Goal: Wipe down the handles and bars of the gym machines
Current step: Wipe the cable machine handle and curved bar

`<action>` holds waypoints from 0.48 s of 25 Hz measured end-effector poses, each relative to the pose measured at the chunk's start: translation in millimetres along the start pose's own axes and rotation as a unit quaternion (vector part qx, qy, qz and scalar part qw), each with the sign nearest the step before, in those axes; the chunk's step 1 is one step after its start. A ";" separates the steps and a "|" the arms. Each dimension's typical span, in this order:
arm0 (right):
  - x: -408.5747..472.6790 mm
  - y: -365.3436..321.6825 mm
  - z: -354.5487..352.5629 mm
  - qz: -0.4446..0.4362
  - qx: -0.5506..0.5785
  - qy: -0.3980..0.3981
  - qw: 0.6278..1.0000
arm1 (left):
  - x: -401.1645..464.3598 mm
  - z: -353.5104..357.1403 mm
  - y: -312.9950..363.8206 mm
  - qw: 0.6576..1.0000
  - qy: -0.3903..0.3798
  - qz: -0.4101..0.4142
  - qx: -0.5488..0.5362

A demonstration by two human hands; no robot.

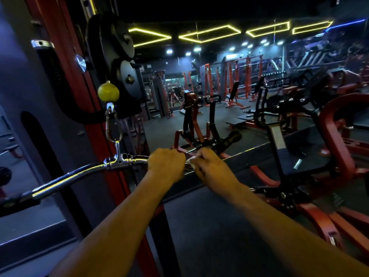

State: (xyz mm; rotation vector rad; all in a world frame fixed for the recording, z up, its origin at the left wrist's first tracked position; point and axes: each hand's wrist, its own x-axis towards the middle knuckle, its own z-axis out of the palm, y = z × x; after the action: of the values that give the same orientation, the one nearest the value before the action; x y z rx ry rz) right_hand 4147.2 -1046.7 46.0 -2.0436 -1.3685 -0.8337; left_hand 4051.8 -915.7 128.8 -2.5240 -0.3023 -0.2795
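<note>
A chrome curved pull-down bar [75, 173] hangs by a carabiner [113, 126] from the cable of a red and black machine. Its black left end grip [18, 200] points down to the left, and its black right end grip [229, 139] points up to the right. My left hand [166, 163] grips the bar just right of its centre swivel. My right hand [208, 166] sits right beside it, farther out along the bar, and holds a small white cloth [192, 164] against the bar. Most of the cloth is hidden under the fingers.
The machine's red upright [93, 124] with black pulleys [117, 43] and a yellow stopper ball [108, 91] stands at left. A red and black seated machine [299, 156] is close on the right. Racks and benches fill the dim room beyond, over dark floor.
</note>
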 end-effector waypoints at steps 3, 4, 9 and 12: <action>-5.2 16.2 -7.4 -0.014 -0.045 0.019 0.999 | -1.6 4.1 2.5 1.000 -0.006 0.000 0.000; -5.6 27.3 -14.2 0.000 -0.056 0.039 0.998 | -0.8 4.6 1.8 1.000 -0.003 -0.001 -0.002; 4.5 30.2 -20.6 0.070 -0.089 0.096 0.989 | 6.5 9.8 1.6 0.999 0.005 -0.029 -0.025; 1.5 14.5 1.5 0.029 -0.086 0.019 0.996 | 6.4 15.2 4.7 0.999 0.003 -0.027 -0.017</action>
State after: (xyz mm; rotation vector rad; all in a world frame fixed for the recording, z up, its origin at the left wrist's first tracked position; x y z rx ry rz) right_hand 4161.5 -1049.6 44.7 -2.1741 -1.2496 -0.9885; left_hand 4061.3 -909.9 115.7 -2.5499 -0.3666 -0.3164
